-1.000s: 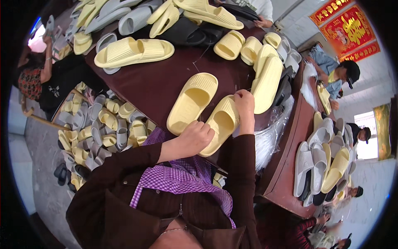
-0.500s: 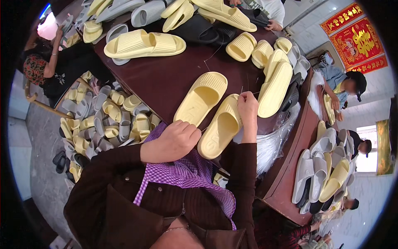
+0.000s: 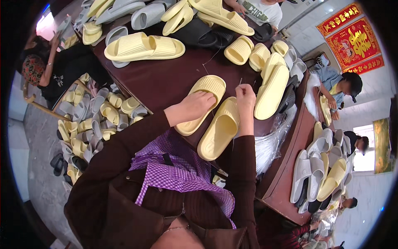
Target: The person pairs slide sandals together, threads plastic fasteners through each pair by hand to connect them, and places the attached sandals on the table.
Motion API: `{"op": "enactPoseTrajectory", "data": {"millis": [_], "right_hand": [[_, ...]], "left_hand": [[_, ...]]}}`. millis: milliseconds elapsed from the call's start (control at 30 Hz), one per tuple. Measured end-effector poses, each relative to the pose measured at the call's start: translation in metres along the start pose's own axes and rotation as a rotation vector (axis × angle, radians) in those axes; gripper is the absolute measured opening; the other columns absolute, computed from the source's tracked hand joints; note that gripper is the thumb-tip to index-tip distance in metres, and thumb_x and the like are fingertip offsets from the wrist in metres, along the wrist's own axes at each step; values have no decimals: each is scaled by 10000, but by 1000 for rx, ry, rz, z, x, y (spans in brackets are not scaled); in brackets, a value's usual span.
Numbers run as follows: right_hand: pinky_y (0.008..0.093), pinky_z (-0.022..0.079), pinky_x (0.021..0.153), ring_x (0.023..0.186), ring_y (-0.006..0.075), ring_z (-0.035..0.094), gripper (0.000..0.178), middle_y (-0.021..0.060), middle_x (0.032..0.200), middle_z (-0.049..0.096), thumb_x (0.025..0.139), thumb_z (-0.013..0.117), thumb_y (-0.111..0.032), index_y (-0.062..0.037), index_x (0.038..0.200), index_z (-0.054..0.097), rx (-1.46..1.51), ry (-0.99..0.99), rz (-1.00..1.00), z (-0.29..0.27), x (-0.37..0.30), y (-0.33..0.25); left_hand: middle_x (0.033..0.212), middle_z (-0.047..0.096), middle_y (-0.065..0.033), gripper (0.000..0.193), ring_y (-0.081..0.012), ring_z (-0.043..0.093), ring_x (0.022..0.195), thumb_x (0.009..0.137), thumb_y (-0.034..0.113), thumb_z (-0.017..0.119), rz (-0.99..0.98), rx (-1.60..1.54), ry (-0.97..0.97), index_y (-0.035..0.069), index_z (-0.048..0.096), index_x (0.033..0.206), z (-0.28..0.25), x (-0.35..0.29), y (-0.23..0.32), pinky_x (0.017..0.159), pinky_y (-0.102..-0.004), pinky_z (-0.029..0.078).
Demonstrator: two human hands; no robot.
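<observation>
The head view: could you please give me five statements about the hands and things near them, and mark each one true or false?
1. The left hand is over the left one of two yellow slippers in front of the person. True.
2. The right hand has its fingers spread wide. False: they are pinched together, with a thin pale strand above them.
3. The apron is plain green. False: it is purple and white checked.
4. A clear plastic bundle lies right of the right forearm. True.
5. Every slipper in view is yellow. False: grey slippers and black ones show too.
</observation>
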State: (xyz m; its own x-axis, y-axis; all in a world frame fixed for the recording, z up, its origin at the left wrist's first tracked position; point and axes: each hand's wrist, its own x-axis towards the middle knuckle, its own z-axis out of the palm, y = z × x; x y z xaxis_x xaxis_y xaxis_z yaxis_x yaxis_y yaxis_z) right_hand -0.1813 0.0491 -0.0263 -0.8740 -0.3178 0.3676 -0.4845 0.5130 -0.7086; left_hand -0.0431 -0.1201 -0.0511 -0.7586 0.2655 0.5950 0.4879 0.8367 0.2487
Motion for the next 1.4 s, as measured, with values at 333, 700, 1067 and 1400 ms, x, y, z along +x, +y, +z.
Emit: {"op": "enactPoseTrajectory", "data": {"millis": [333,700,1067,1400], "right_hand": [[252,474,780,886,145,600,87,93,1004,659,846,583,-2,16,931,581,312,-325,-161,33,29,-5],[339,483,764,889,280,633,125,141,921,666,826,567,-26,-14,949,589,110,-622,-188,48,56,-5],[417,476,697,807,375,577,103,186,823,606,794,526,18,-22,889,531,-244,-270,-239,8,35,-7],[402,493,698,814,329,590,94,154,866,605,834,520,39,-13,908,546,-72,162,-359,-13,-15,-13]], "left_hand": [[897,574,-129,86,-280,587,851,830,69,517,-9,-82,-19,18,537,896,7,7,-3,775,-367,474],[886,572,-132,106,-290,583,845,831,102,550,-26,-117,-21,19,537,896,7,9,-4,772,-377,472],[912,600,-133,124,-300,596,834,838,91,572,-30,-214,3,8,561,929,3,9,-3,761,-382,485],[979,637,-149,224,-222,635,750,854,46,534,-403,-691,196,-32,567,1062,-14,55,25,665,-312,506]]}}
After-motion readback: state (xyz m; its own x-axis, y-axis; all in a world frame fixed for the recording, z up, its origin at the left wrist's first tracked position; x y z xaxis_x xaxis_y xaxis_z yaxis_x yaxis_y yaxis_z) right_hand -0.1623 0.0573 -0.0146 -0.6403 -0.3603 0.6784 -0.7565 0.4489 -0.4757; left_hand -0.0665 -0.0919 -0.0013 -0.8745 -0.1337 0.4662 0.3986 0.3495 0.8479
